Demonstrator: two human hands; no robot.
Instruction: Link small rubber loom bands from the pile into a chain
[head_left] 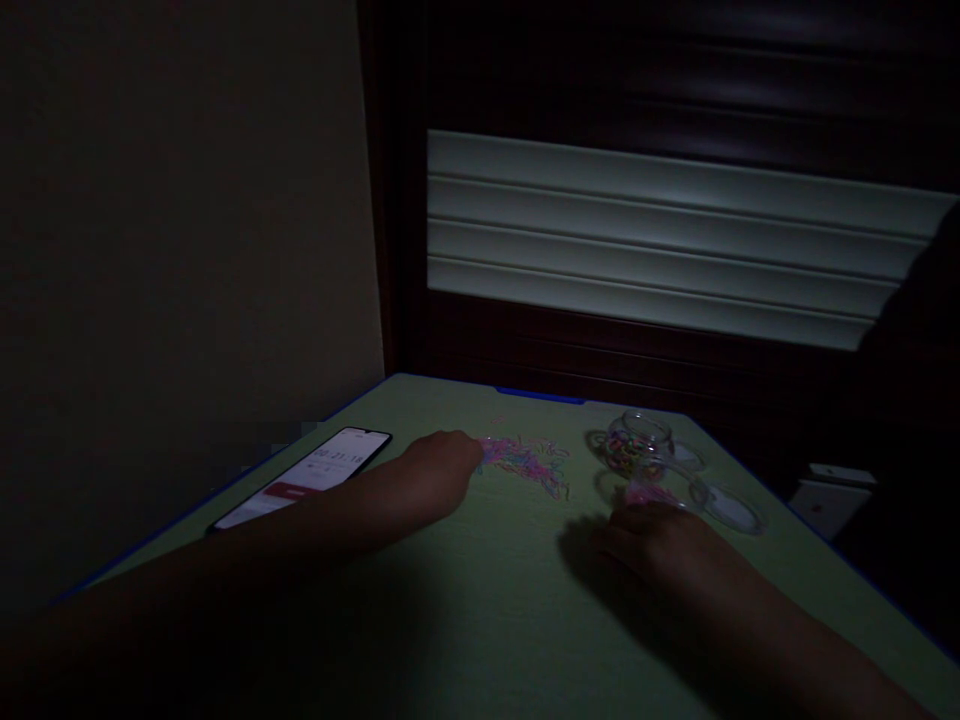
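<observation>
A loose pile of small, thin, colourful pieces (525, 464), mostly pink, purple and blue, lies on the pale green table top (487, 600). My left hand (442, 468) is at the pile's left edge with its fingers drawn together. The fingertips are hidden, so what they pinch cannot be made out. On the right, my right hand (660, 545) is closed against the near side of a clear jar (671, 478) with pink pieces in it, covering its lower part. Just behind stands another clear jar (637, 440) holding multicoloured pieces.
A phone (307, 478) with a lit timer screen lies at the table's left side. Round clear lids (735, 508) rest right of the jars. A dark wooden panel with pale slats (637, 230) rises behind the table, and a wall (187, 220) stands on the left. The light is dim.
</observation>
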